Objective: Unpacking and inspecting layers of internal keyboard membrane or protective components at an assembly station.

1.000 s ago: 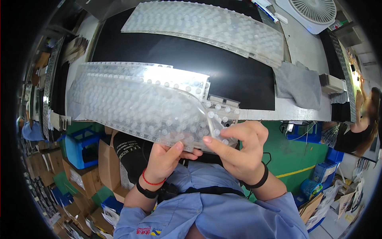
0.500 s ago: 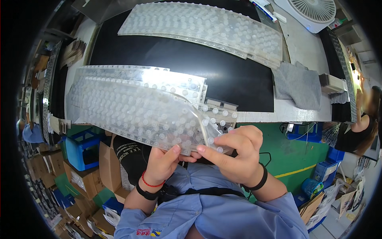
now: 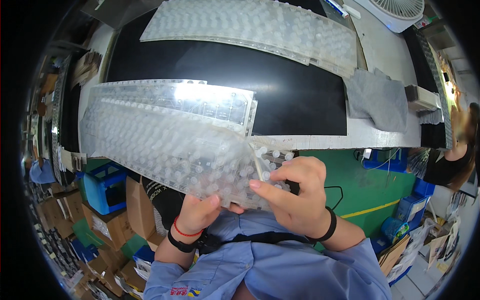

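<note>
Near the table's front edge lies a translucent keyboard membrane sheet (image 3: 150, 132) dotted with clear rubber domes, its near right end reaching over the edge. My left hand (image 3: 199, 212) grips the near edge, thumb on top and fingers underneath. At the right end, my right hand (image 3: 302, 192) is closed, thumb and forefinger around the curled edge of a clear film layer. That layer bows up, and more domes show beneath it at the right. Under the sheet, further layers with printed circuit lines (image 3: 227, 107) stick out behind.
A second stack of domed membranes (image 3: 240, 27) lies across the far side of the black mat (image 3: 295, 107). Right of the mat are a grey cloth (image 3: 377, 97), a small box (image 3: 422, 97) and a white fan (image 3: 395, 12). A person (image 3: 450, 170) sits at far right.
The near end of the sheet is lower and closer to my body. My left hand has moved slightly down and left with it; the lifted film stays curled by my right hand.
</note>
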The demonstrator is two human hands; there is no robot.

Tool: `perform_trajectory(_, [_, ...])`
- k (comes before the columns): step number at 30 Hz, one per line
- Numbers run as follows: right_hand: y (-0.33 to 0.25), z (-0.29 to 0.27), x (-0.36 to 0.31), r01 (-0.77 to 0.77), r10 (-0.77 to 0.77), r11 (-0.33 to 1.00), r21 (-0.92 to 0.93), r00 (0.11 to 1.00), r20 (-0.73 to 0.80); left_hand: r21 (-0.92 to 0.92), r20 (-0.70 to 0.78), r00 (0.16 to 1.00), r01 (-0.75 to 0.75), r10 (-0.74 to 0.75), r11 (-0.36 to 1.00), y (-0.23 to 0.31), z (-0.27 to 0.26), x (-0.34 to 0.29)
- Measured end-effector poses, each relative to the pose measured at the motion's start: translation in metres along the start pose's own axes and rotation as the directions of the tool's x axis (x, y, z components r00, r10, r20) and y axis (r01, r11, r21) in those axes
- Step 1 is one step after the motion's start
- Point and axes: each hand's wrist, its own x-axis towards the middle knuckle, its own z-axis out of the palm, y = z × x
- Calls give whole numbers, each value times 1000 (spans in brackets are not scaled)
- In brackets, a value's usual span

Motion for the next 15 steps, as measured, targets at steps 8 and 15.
perform_trajectory(8, [-6, 5, -6, 17, -16, 998, 59, 1000, -21, -53, 96, 993, 76, -70, 996, -18, 8, 4])
perform_trajectory(15, [-9, 5, -9, 42, -40, 997, 59, 999, -29, 5, 107, 988, 114, -114, 993, -16, 11, 5])
